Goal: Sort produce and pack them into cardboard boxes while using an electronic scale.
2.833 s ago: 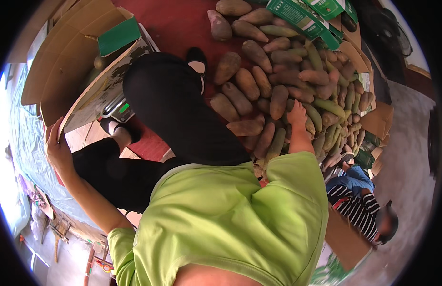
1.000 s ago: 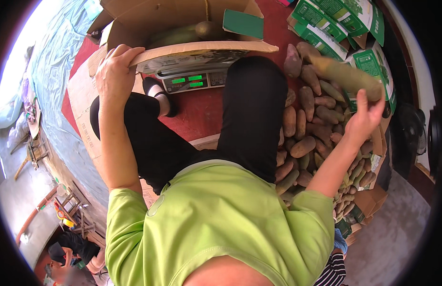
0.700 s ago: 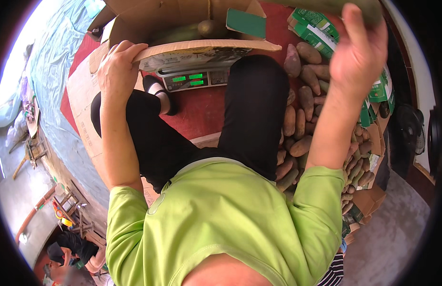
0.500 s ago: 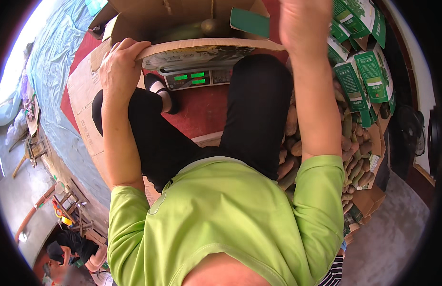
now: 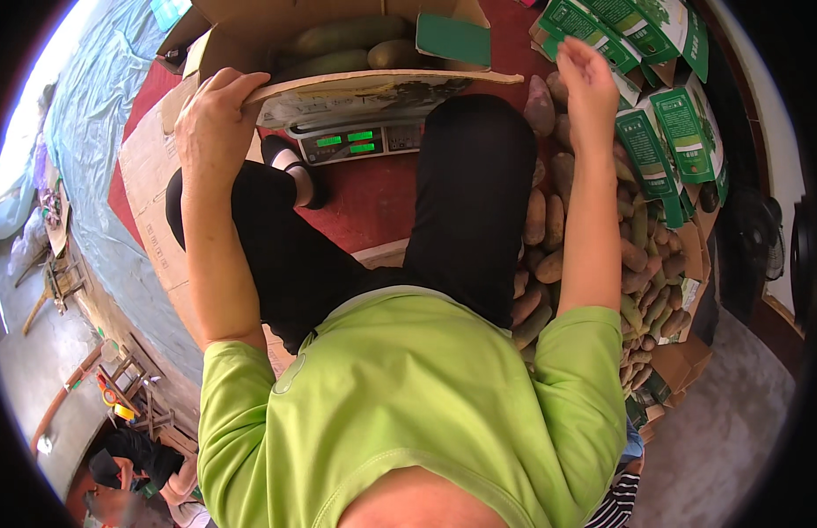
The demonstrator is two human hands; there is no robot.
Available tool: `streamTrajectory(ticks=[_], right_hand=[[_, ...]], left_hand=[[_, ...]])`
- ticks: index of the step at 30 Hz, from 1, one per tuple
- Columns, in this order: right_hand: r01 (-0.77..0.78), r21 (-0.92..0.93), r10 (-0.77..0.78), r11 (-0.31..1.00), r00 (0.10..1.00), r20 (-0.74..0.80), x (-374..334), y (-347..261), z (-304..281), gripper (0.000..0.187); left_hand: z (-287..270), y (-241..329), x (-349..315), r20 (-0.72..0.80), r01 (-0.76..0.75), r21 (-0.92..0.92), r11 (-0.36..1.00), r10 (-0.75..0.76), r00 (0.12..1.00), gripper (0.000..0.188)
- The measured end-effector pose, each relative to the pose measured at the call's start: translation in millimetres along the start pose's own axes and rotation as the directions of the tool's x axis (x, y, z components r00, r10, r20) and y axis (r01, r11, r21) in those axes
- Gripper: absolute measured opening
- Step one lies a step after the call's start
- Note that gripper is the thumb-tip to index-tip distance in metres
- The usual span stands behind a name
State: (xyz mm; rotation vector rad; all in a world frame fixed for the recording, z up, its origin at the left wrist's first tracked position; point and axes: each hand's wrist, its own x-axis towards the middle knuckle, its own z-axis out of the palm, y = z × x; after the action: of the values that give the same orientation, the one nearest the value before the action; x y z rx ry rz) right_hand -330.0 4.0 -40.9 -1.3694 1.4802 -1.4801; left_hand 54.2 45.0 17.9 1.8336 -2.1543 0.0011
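Observation:
My left hand (image 5: 217, 119) is closed on the left end of a cardboard box's near flap (image 5: 400, 81). Inside the open box (image 5: 250, 44) lie large, long greenish vegetables (image 5: 334, 37) and a shorter rounded brownish one (image 5: 393, 55). A green piece of card (image 5: 452, 40) stands at the box's right side. My right hand (image 5: 589, 84) hovers to the right of the box with loosely bent fingers and nothing visible in it. Below it spreads a pile of reddish-brown and green tubers (image 5: 549, 220). Under the flap, a scale (image 5: 351, 145) shows lit green displays.
Green and white cartons (image 5: 673, 145) stand beyond the pile at right, near a black fan (image 5: 765, 238). Blue plastic sheeting (image 5: 114, 114) covers the left side. Wooden stools (image 5: 131, 378) and another person (image 5: 144, 462) are at lower left. Red flooring (image 5: 360, 202) shows between my legs.
My right hand has come down and slightly right, from above the box's right end to over the tuber pile. The rounded vegetable has settled in the box. My left hand keeps its hold.

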Motion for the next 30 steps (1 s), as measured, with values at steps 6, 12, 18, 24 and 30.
streamTrajectory(ticks=[6,12,18,24,30], right_hand=[[-0.366,-0.055,0.36,0.929,0.929,-0.09,-45.0,57.4,-40.5,0.028],[-0.496,-0.06,0.487,0.866,0.866,-0.115,-77.4,90.8,-51.7,0.024],[-0.524,-0.033,0.522,0.851,0.851,-0.06,-77.4,107.7,-50.6,0.026],[-0.487,-0.062,0.488,0.871,0.873,-0.001,-57.4,90.2,-31.9,0.026],[-0.264,-0.067,0.269,0.962,0.96,0.081,-1.8,66.1,-8.5,0.023]], left_hand=[[-0.1,2.7,-0.3,0.007,0.003,-0.016,1.0,-0.003,1.0,0.025],[-0.6,3.9,-1.5,-0.008,0.001,-0.019,1.0,-0.002,1.0,0.023],[-1.8,6.1,1.1,-0.004,0.011,-0.015,1.0,-0.011,1.0,0.021],[-2.8,3.9,3.4,-0.001,0.0,-0.004,1.0,0.0,1.0,0.021],[-3.4,4.6,1.2,-0.016,-0.008,-0.028,1.0,0.008,1.0,0.019]])
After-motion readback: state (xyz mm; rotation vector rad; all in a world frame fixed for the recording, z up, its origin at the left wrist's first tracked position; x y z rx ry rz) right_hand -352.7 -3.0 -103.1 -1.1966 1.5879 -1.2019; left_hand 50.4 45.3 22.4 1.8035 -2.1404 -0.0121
